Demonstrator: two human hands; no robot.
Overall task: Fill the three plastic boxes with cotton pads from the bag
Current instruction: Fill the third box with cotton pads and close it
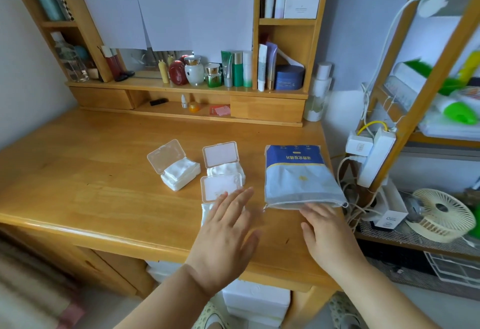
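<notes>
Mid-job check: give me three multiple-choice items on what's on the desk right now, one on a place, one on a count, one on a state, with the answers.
1. Where does the bag lie relative to the plastic boxes?
A. to their right
B. to their left
C. on top of them

2. How many plastic boxes show cotton pads inside?
A. none
B. one
C. three

3. What state are the box lids in?
A. all snapped shut
B. all hinged open
C. removed and stacked

Answers:
1 A, the bag lies flat on the desk right of the boxes, the right hand at its mouth.
2 C, white pads fill the far-left box, the middle box and the near box under the left hand.
3 B, each clear lid stands up.
</notes>
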